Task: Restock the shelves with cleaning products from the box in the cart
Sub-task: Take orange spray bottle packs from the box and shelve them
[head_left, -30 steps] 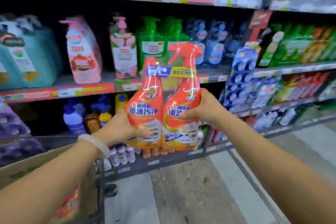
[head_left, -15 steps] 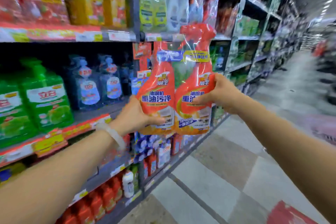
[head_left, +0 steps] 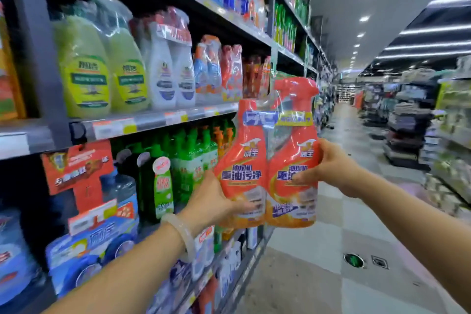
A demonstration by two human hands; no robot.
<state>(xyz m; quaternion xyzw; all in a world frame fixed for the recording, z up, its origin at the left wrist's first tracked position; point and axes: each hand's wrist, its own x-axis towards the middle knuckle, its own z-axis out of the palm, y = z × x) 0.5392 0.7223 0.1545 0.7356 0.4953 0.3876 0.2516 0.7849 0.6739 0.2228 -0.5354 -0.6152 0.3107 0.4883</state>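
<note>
I hold a shrink-wrapped twin pack of orange spray cleaner bottles (head_left: 270,160) upright in front of me, beside the shelving. My left hand (head_left: 211,201) grips the pack's lower left side, thumb across the front label. My right hand (head_left: 328,163) grips its right side, fingers curled round the right bottle. The shelf (head_left: 163,117) at upper left carries similar wrapped orange packs (head_left: 230,71) next to white and yellow-green bottles. The cart and box are out of view.
Shelving full of bottles runs along my left side and recedes down the aisle. Green bottles (head_left: 188,168) fill the level behind the pack. Blue packs (head_left: 91,247) sit low left. The tiled aisle floor (head_left: 331,250) opens to the right, with more displays (head_left: 407,130) across it.
My view has swung right and up along the aisle. The twin pack stays in both hands and now sits nearer the shelf level with the orange packs.
</note>
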